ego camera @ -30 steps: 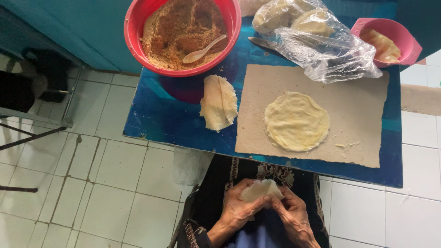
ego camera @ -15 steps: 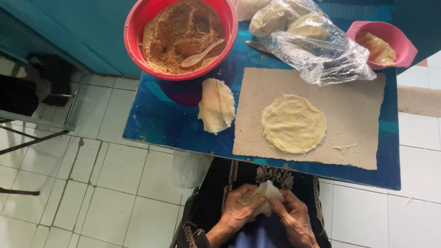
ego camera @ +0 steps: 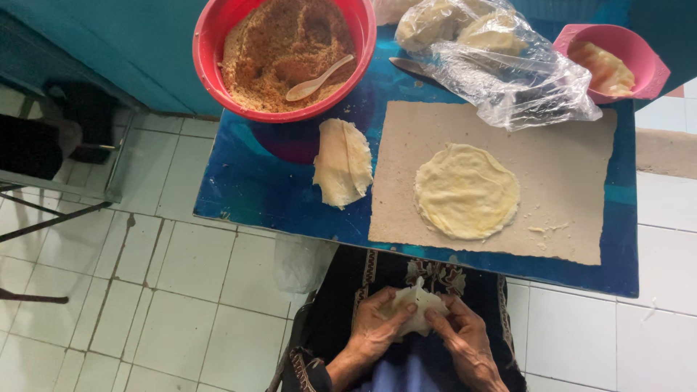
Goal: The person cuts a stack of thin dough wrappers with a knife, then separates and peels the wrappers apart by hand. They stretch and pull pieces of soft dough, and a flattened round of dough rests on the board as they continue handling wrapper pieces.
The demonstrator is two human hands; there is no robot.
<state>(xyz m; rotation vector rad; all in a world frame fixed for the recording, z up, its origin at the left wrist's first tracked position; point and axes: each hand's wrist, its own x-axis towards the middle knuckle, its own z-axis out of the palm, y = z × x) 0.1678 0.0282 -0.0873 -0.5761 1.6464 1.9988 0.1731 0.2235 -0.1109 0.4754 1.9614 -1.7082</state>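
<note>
- Left hand [ego camera: 372,325] and right hand [ego camera: 459,335] both pinch a small folded dough piece [ego camera: 412,311] over the lap, below the tabletop [ego camera: 247,190] edge.
- Flat round dough disc [ego camera: 467,190] lies on the brown paper sheet [ego camera: 573,174], well apart from the hands.
- Folded dough sheet [ego camera: 341,162] sits on the bare blue top, just left of the paper.
- Red bowl [ego camera: 210,43] of brown crumbs with a spoon [ego camera: 316,80] at the far edge.
- Clear plastic bag [ego camera: 508,72] with dough lumps; pink bowl [ego camera: 639,62] at far right.
- Nothing lies between hands and tabletop.
</note>
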